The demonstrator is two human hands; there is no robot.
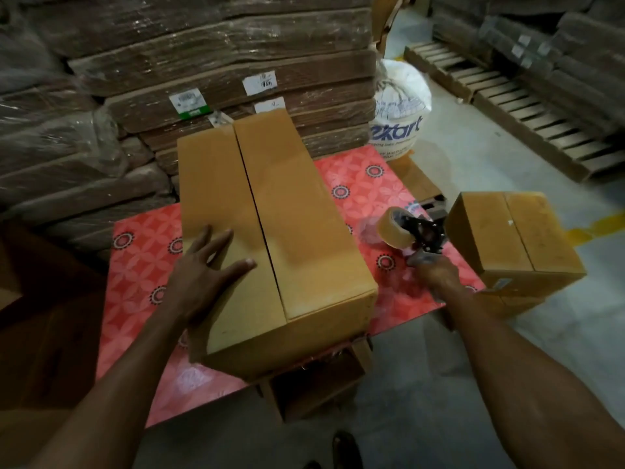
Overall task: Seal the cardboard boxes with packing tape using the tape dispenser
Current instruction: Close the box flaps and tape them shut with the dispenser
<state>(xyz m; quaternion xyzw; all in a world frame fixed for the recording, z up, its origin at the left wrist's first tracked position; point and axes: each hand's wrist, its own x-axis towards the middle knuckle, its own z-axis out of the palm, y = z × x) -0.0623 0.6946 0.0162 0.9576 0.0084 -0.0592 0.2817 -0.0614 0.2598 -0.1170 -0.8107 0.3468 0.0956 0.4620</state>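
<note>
On the red patterned table (pixel 142 265) the long cardboard box (pixel 304 238) lies with its seam untaped, left hand (pixel 203 269) spread flat on one flap, likely pinning it down, right hand (pixel 436 275) wrapped round the tape dispenser (pixel 412 231) handle just beside it.

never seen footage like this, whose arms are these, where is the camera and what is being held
No machine here: a person wears one wide-angle camera on the head, so you look down along their own arms. The left hand rests flat, fingers spread, on a large cardboard box whose middle seam shows no tape. The right hand grips the handle of a tape dispenser loaded with a brown roll. The box stands on a table with a red patterned cover; a smaller box sits to its right.
</note>
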